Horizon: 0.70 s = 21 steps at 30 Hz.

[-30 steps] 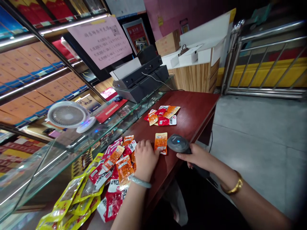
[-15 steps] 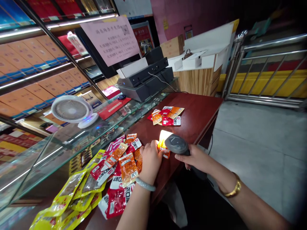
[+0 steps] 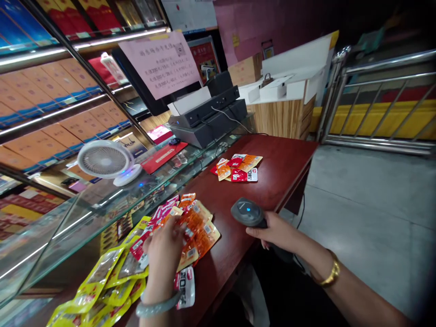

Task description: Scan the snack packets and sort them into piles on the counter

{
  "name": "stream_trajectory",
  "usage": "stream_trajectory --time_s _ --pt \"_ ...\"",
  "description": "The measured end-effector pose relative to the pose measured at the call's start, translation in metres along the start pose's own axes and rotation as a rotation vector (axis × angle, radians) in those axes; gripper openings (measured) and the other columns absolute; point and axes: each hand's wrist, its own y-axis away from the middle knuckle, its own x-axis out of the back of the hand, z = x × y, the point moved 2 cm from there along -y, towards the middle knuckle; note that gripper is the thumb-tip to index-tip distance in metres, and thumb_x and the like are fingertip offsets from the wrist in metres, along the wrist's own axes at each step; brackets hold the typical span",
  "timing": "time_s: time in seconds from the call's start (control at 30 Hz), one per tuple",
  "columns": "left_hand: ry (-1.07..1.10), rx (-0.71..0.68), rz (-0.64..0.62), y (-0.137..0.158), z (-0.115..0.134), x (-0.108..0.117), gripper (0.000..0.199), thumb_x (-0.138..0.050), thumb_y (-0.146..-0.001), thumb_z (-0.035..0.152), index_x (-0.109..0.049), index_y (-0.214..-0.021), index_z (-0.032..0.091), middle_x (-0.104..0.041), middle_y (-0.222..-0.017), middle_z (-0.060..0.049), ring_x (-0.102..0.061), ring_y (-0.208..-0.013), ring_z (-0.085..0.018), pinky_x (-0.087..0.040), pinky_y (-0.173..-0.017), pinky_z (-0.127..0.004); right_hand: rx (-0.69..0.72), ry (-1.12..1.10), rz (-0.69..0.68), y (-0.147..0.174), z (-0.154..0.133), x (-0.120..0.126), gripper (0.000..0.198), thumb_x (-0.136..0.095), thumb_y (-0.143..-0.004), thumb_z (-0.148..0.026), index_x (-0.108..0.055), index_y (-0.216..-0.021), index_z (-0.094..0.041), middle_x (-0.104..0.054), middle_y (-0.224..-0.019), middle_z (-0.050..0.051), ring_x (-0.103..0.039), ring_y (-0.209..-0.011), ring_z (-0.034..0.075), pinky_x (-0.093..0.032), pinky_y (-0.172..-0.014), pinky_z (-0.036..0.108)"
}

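Observation:
My right hand [image 3: 277, 231] is wrapped round the handle of a dark grey barcode scanner [image 3: 248, 211] above the table; a small blue light glows on its head. My left hand [image 3: 165, 250], with a pale bangle on its wrist, bends over a pile of snack packets. Its fingers are slightly smeared, and whether they grip a packet cannot be made out. Orange snack packets [image 3: 206, 238] lie just right of it. Beneath the left wrist a red and white packet [image 3: 186, 286] shows in part. Yellow packets [image 3: 98, 272] overlap at the left.
A smaller heap of red and orange packets [image 3: 244, 175] lies farther back on the brown table [image 3: 269, 159]. Along the left runs a glass display counter [image 3: 98, 195] with a white fan [image 3: 107, 160] on it. A metal railing [image 3: 384, 109] stands at the right.
My left hand has moved left from under the scanner to the packet pile. The orange packet below the scanner has left that spot. The scanner's bright beam is off, and its blue light is on.

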Motion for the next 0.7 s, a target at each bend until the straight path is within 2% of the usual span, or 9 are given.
stream_trajectory --time_s 0.07,0.13,0.23,0.37,0.43,0.6,0.7 --pt "-0.049 0.045 0.017 0.001 -0.022 -0.004 0.038 -0.050 -0.092 0.045 -0.064 -0.121 0.027 -0.072 -0.113 -0.009 -0.063 -0.109 -0.033 -0.041 -0.097 -0.047 0.007 -0.022 -0.010 -0.003 0.003 -0.002 0.036 -0.071 -0.081 -0.044 -0.059 -0.100 -0.015 -0.056 -0.051 -0.007 -0.055 -0.040 0.011 -0.043 -0.042 0.020" --pt "-0.087 0.071 0.099 0.002 -0.032 -0.009 0.045 -0.052 -0.089 0.048 -0.061 -0.126 0.024 -0.067 -0.124 -0.012 -0.060 -0.115 -0.035 -0.042 -0.098 -0.049 0.017 -0.033 -0.021 -0.005 0.006 -0.003 0.037 -0.071 -0.081 -0.046 -0.059 -0.098 -0.016 -0.056 -0.052 -0.006 -0.056 -0.041 0.011 -0.043 -0.041 0.020" --pt "-0.070 -0.011 0.190 0.002 -0.019 -0.016 0.046 -0.053 -0.089 0.049 -0.060 -0.127 0.025 -0.062 -0.132 -0.012 -0.055 -0.123 -0.035 -0.040 -0.104 -0.052 0.030 -0.032 -0.022 -0.007 0.009 -0.002 0.039 -0.071 -0.080 -0.049 -0.059 -0.097 -0.016 -0.057 -0.053 -0.006 -0.057 -0.042 0.012 -0.043 -0.041 0.020" --pt "0.042 -0.229 0.211 -0.008 0.041 -0.023 0.039 -0.058 -0.088 0.048 -0.065 -0.121 0.028 -0.059 -0.139 -0.008 -0.052 -0.130 -0.032 -0.039 -0.109 -0.052 0.023 -0.019 0.004 -0.005 0.010 0.007 0.038 -0.071 -0.082 -0.048 -0.060 -0.099 -0.016 -0.057 -0.051 -0.006 -0.057 -0.042 0.012 -0.043 -0.042 0.020" --pt "0.126 -0.409 0.180 -0.018 0.079 -0.031 0.041 -0.060 -0.089 0.044 -0.064 -0.123 0.023 -0.058 -0.140 -0.010 -0.050 -0.133 -0.028 -0.039 -0.112 -0.045 0.014 -0.023 0.027 -0.002 0.009 0.014 0.037 -0.070 -0.082 -0.046 -0.060 -0.100 -0.015 -0.057 -0.051 -0.005 -0.057 -0.041 0.012 -0.043 -0.042 0.020" --pt "0.193 -0.662 0.068 -0.051 0.166 -0.065 0.062 -0.059 -0.090 0.045 -0.047 -0.142 0.012 -0.050 -0.147 -0.018 -0.043 -0.141 -0.027 -0.035 -0.117 -0.041 0.014 -0.036 0.086 0.007 0.006 0.028 0.037 -0.069 -0.081 -0.046 -0.058 -0.099 -0.015 -0.056 -0.051 -0.006 -0.056 -0.041 0.012 -0.043 -0.041 0.020" --pt "0.105 -0.755 -0.028 -0.063 0.201 -0.082 0.068 -0.051 -0.095 0.045 -0.035 -0.150 0.008 -0.039 -0.154 -0.021 -0.033 -0.147 -0.028 -0.029 -0.120 -0.046 0.022 -0.035 0.108 0.011 0.007 0.034 0.035 -0.069 -0.081 -0.045 -0.058 -0.096 -0.015 -0.056 -0.053 -0.006 -0.056 -0.041 0.012 -0.043 -0.042 0.020"
